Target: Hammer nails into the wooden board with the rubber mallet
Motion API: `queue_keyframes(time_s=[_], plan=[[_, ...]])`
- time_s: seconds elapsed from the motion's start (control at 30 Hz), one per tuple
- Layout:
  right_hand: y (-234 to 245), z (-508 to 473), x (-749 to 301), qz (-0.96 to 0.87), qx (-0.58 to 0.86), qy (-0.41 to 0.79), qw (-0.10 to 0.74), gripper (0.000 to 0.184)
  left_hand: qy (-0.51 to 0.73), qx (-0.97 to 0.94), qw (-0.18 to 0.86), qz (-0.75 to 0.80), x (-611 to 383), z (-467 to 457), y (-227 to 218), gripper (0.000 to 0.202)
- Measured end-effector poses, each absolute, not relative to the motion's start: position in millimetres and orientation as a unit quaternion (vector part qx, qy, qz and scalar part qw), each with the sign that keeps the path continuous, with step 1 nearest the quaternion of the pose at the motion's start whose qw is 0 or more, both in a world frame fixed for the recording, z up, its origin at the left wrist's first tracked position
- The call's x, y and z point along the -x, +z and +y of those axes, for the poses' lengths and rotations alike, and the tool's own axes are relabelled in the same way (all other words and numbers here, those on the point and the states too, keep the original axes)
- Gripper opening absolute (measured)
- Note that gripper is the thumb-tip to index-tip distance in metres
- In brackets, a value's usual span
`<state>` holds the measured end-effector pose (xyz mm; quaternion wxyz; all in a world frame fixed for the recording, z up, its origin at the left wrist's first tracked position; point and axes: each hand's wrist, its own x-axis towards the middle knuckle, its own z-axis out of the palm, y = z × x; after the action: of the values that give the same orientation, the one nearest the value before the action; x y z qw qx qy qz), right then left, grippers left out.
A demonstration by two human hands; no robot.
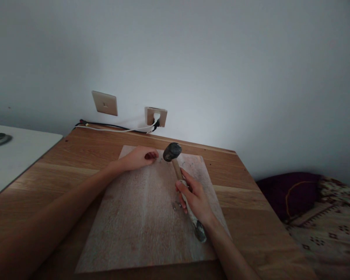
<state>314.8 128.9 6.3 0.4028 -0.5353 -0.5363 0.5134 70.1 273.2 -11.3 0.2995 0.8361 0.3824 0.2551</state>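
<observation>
A hammer [177,171] with a dark head and a pale, worn handle is gripped in my right hand [194,196]. Its head is raised at the far end, over the upper part of a whitish wooden board [134,221]. My left hand [141,157] rests at the board's far left edge, fingers curled into a pinch close to the hammer head. Whatever those fingertips hold, if anything, is too small to make out. Beside my right fingers lie a few tiny metallic bits [176,205], which look like nails.
The board lies on a brown wooden table [239,217] against a pale wall. White and black cables [119,129] run along the back edge to a wall socket [156,116]. A white surface [20,155] stands left; patterned fabric [329,229] lies right.
</observation>
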Motion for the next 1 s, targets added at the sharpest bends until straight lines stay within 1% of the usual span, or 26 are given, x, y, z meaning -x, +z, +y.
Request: queue_keyframes(time_s=[0.07,0.17,0.23,0.3,0.4,0.5,0.7,0.77,0.83,0.9,0.97,1.0], plan=[[11.6,130.7,-311.7,-0.544,0.529,0.516,0.397,0.071,0.257,-0.828,0.319,0.383,-67.9,275.4,-13.2,0.016],[19.2,133.9,-305.1,-0.56,0.516,0.519,0.389,0.068,0.252,-0.826,0.316,0.394,-65.3,276.6,-13.0,0.014],[21.2,135.8,-300.4,-0.565,0.509,0.52,0.39,0.068,0.257,-0.817,0.315,0.409,-64.8,276.6,-13.6,0.02],[19.7,137.3,-296.8,-0.568,0.506,0.521,0.386,0.069,0.271,-0.805,0.326,0.415,-65.2,276.7,-15.9,0.03],[12.6,138.5,-295.0,-0.576,0.515,0.524,0.358,0.067,0.298,-0.793,0.347,0.401,-66.8,277.3,-20.9,0.042],[4.5,138.8,-296.4,-0.591,0.517,0.516,0.342,0.064,0.307,-0.796,0.346,0.392,-68.6,277.4,-23.4,0.045],[4.9,138.1,-300.5,-0.586,0.513,0.527,0.342,0.068,0.293,-0.803,0.338,0.393,-64.9,277.5,-15.1,0.042],[10.8,137.0,-303.4,-0.566,0.514,0.528,0.369,0.071,0.27,-0.813,0.309,0.413,-64.4,274.5,-7.1,0.038],[17.8,136.1,-307.6,-0.54,0.524,0.516,0.409,0.075,0.239,-0.843,0.257,0.408,-69.7,265.4,3.3,0.03],[24.0,136.3,-312.7,-0.516,0.534,0.499,0.447,0.077,0.199,-0.894,0.207,0.344,-83.0,248.2,13.1,0.02],[28.0,137.7,-317.6,-0.501,0.535,0.488,0.474,0.076,0.152,-0.946,0.162,0.237,-102.6,224.3,18.9,0.011],[28.9,138.8,-319.7,-0.496,0.533,0.486,0.484,0.075,0.143,-0.962,0.139,0.189,-113.2,211.0,19.5,0.01]])
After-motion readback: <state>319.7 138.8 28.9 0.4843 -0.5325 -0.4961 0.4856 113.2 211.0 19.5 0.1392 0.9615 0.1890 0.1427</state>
